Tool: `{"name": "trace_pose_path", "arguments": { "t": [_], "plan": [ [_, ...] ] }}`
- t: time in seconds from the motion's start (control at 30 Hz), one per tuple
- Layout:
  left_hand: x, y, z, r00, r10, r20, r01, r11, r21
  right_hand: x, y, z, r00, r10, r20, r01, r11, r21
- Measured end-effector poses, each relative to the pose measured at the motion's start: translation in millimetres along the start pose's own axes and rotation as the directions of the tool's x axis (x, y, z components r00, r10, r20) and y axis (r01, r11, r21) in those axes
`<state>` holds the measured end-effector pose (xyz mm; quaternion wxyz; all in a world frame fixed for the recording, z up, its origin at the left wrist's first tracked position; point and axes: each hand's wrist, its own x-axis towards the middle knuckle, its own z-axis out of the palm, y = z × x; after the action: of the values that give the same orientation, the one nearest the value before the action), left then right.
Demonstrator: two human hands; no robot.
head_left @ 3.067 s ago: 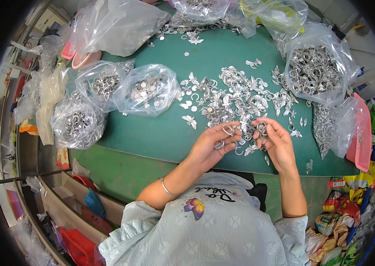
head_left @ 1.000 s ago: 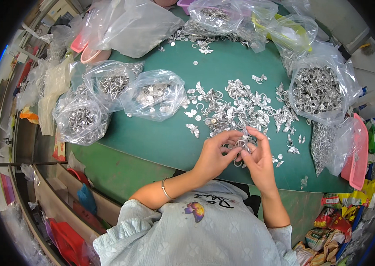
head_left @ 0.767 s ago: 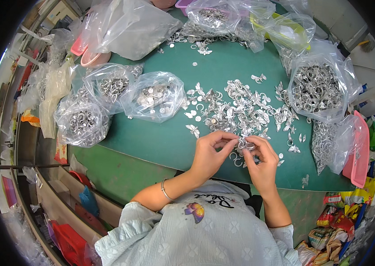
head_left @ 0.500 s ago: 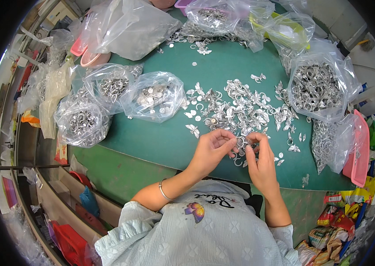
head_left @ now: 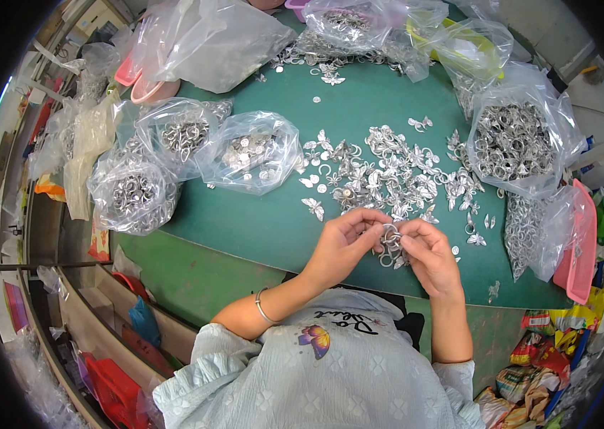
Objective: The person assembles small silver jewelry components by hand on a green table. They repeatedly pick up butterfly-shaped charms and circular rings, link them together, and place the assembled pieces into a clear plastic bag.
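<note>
"Where are the rings (head_left: 390, 248)?"

"Between the left hand (head_left: 346, 242) and right hand (head_left: 433, 260), over the bench (head_left: 245, 222) by its near edge. Both hands' fingers look clamped on them."

"Why there?"

"Two grips probably steady such small rings; the pile (head_left: 388, 171) lies just beyond, likely for easy reach."

We can slip across the mat (head_left: 259, 222) between our left hand (head_left: 341, 247) and the left bags (head_left: 284, 150), or behind the heap (head_left: 395, 182) short of the far bags (head_left: 227, 43), but the heap blocks us straight ahead and the right bag (head_left: 568, 139) and pink basket (head_left: 578, 264) wall off the right.
</note>
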<state>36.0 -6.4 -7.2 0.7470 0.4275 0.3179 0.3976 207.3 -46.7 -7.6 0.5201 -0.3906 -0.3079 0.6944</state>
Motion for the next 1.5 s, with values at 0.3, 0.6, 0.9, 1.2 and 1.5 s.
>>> {"name": "trace_pose_path", "arguments": {
  "t": [0.3, 0.6, 0.9, 1.2, 1.5],
  "plan": [
    [-2, -4, -2, 0.998, -0.026, 0.057, 0.027, 1.0, -0.007, -4, 1, 15, 0.983, -0.155, -0.094, 0.136, 0.974, -0.179],
    [1, -15, -13, 0.98, -0.181, 0.078, 0.197, 0.899, -0.391, -4, 6, 20, 0.983, -0.154, -0.103, 0.114, 0.942, -0.316],
    [0, -17, -11, 0.953, -0.273, 0.128, 0.301, 0.834, -0.462, 1, 12, 19, 0.996, 0.034, -0.083, -0.017, 0.978, 0.207],
    [-4, -1, -2, 0.979, 0.162, 0.124, -0.195, 0.918, 0.344, 0, 15, 18, 0.995, -0.043, -0.09, 0.046, 0.998, 0.034],
    [-10, 9, 3, 0.941, 0.327, 0.085, -0.319, 0.775, 0.546, -1, -2, 30, 0.984, -0.061, -0.169, 0.06, 0.998, -0.009]
  ]
}}
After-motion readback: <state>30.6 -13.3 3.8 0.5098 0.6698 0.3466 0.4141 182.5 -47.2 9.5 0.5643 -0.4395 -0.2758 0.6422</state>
